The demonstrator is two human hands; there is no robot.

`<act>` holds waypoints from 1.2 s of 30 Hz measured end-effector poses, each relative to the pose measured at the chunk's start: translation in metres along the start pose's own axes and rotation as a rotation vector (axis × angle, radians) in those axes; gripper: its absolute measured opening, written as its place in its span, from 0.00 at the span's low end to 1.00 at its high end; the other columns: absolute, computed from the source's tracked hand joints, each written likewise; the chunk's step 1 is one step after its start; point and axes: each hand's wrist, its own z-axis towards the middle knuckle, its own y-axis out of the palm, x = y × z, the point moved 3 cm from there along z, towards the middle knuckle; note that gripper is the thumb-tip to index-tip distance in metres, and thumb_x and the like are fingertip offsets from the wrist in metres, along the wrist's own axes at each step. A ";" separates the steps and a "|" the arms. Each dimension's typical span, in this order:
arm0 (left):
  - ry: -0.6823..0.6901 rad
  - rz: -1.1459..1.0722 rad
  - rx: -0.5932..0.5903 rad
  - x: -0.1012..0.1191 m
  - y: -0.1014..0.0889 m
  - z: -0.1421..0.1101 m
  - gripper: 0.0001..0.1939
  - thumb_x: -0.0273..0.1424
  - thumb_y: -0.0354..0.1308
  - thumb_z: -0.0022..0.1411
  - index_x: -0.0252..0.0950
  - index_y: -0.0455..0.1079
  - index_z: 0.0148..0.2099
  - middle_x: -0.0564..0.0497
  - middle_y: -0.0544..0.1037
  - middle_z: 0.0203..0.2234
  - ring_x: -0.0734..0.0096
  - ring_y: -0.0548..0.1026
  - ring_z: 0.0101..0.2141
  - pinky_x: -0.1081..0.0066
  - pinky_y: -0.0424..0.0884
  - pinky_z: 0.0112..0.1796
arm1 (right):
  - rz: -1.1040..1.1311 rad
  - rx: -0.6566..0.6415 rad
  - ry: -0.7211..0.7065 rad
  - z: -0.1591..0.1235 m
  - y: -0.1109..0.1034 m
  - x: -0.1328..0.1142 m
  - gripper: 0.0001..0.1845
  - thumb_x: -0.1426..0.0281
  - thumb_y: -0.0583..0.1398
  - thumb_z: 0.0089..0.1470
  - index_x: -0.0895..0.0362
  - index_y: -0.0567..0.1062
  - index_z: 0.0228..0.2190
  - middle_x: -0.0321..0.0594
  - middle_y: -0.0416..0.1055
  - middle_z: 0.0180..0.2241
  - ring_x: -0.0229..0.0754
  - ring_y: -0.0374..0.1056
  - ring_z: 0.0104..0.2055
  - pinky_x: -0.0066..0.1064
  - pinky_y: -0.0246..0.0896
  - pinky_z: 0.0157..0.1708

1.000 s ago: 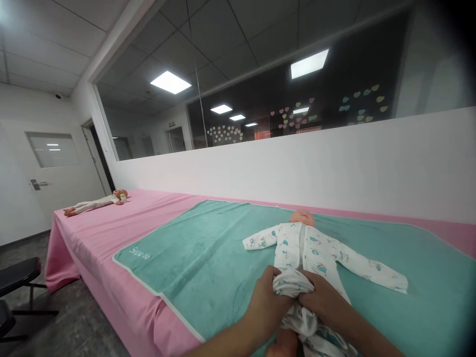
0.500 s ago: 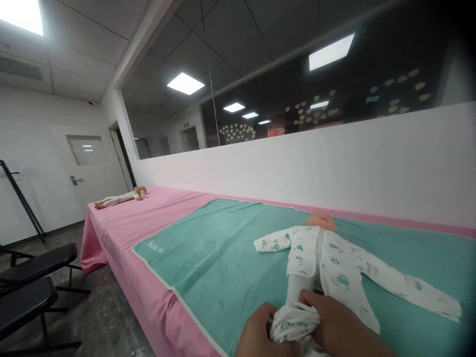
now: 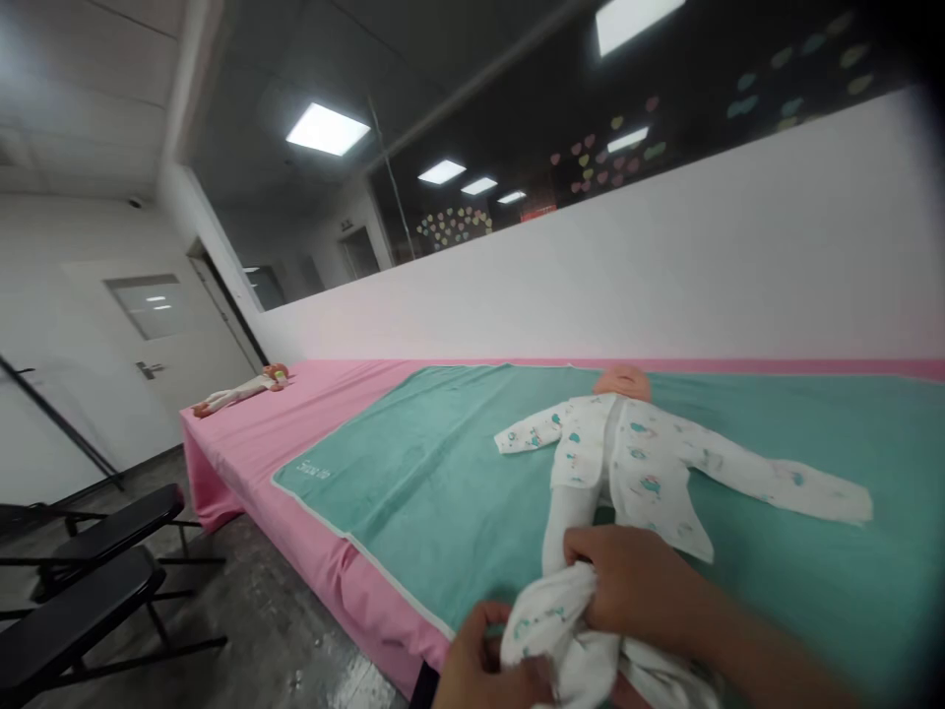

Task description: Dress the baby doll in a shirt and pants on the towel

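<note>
A baby doll [image 3: 621,382] lies on its back on a teal towel [image 3: 435,473], dressed in a white printed romper [image 3: 635,458] with the sleeves spread out. My left hand [image 3: 483,670] and my right hand [image 3: 627,581] are both closed on the bunched lower part of the romper [image 3: 550,625], at the doll's legs near the table's front edge. The doll's white inner legging [image 3: 562,522] shows above my hands.
The long table has a pink cover [image 3: 346,581]. A second doll [image 3: 240,387] lies at its far left end. Black folding chairs [image 3: 81,591] stand on the floor at left. A white wall with a window runs behind the table.
My hands have pulled the bunched romper fabric down the doll's legs towards the table's front edge, baring more of the white legging. The view has swung and tilted.
</note>
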 end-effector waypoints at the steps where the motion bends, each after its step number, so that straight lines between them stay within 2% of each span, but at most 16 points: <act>1: 0.003 0.054 0.041 0.005 0.000 -0.001 0.19 0.28 0.62 0.44 0.35 0.65 0.41 0.52 0.76 0.26 0.66 0.73 0.30 0.72 0.65 0.31 | -0.047 -0.014 -0.023 -0.001 -0.001 -0.001 0.05 0.69 0.61 0.36 0.53 0.69 0.22 0.36 0.68 0.22 0.41 0.62 0.25 0.31 0.41 0.24; 3: 0.041 0.164 0.077 0.019 0.001 -0.001 0.18 0.28 0.58 0.47 0.35 0.64 0.43 0.52 0.76 0.27 0.66 0.73 0.31 0.71 0.65 0.32 | -0.125 -0.021 -0.045 -0.002 -0.004 -0.003 0.05 0.70 0.59 0.38 0.54 0.69 0.23 0.35 0.67 0.21 0.39 0.60 0.24 0.30 0.39 0.23; 7: 0.191 0.477 0.112 0.044 0.007 0.002 0.12 0.25 0.53 0.49 0.35 0.65 0.40 0.52 0.75 0.29 0.67 0.72 0.32 0.72 0.63 0.33 | -0.185 -0.020 -0.073 -0.004 -0.005 -0.003 0.06 0.67 0.60 0.41 0.54 0.70 0.25 0.35 0.65 0.20 0.37 0.57 0.22 0.30 0.37 0.23; 11: 0.310 0.928 0.204 0.052 0.010 0.001 0.03 0.25 0.51 0.52 0.36 0.65 0.30 0.50 0.70 0.32 0.69 0.70 0.32 0.73 0.62 0.32 | -0.183 -0.014 -0.101 -0.003 -0.003 -0.002 0.10 0.60 0.60 0.44 0.54 0.70 0.26 0.34 0.66 0.21 0.37 0.58 0.22 0.29 0.38 0.23; 13: 0.355 1.030 0.244 0.053 0.012 0.000 0.04 0.27 0.49 0.55 0.36 0.64 0.32 0.48 0.68 0.37 0.69 0.71 0.34 0.73 0.62 0.32 | -0.177 -0.003 -0.105 -0.003 -0.002 -0.002 0.14 0.56 0.60 0.44 0.54 0.70 0.26 0.34 0.67 0.21 0.37 0.59 0.22 0.29 0.38 0.24; 16: 0.356 1.050 0.234 0.052 0.017 0.000 0.07 0.30 0.46 0.60 0.37 0.65 0.37 0.46 0.69 0.41 0.67 0.71 0.37 0.72 0.62 0.33 | -0.170 0.004 -0.095 -0.002 -0.001 -0.002 0.21 0.49 0.60 0.43 0.54 0.69 0.25 0.34 0.67 0.22 0.37 0.58 0.22 0.29 0.37 0.24; 23: 0.223 1.206 0.207 0.054 0.019 0.004 0.12 0.39 0.44 0.62 0.36 0.62 0.37 0.42 0.74 0.32 0.59 0.72 0.30 0.69 0.56 0.28 | -0.116 0.044 -0.068 -0.004 -0.002 -0.003 0.30 0.40 0.52 0.47 0.56 0.65 0.21 0.34 0.64 0.19 0.35 0.55 0.21 0.30 0.36 0.24; 28: 0.244 1.049 0.144 0.054 0.021 0.010 0.07 0.35 0.43 0.62 0.38 0.58 0.35 0.44 0.75 0.31 0.61 0.73 0.30 0.71 0.56 0.27 | -0.073 0.074 -0.061 -0.004 -0.004 -0.005 0.31 0.41 0.52 0.47 0.58 0.62 0.19 0.33 0.62 0.18 0.34 0.56 0.22 0.29 0.37 0.23; 31: 0.222 1.039 0.147 0.052 0.020 0.016 0.03 0.31 0.46 0.60 0.39 0.56 0.33 0.47 0.74 0.28 0.64 0.72 0.28 0.72 0.54 0.25 | -0.061 0.072 -0.065 -0.004 -0.003 -0.006 0.31 0.41 0.52 0.48 0.58 0.62 0.19 0.33 0.61 0.18 0.33 0.55 0.22 0.29 0.37 0.23; 36: 0.190 0.915 0.144 0.046 0.013 0.019 0.06 0.30 0.48 0.58 0.40 0.53 0.30 0.53 0.72 0.23 0.69 0.69 0.26 0.74 0.54 0.25 | -0.062 0.048 -0.067 -0.003 -0.003 -0.006 0.32 0.39 0.54 0.43 0.58 0.62 0.18 0.31 0.59 0.17 0.33 0.55 0.22 0.30 0.38 0.22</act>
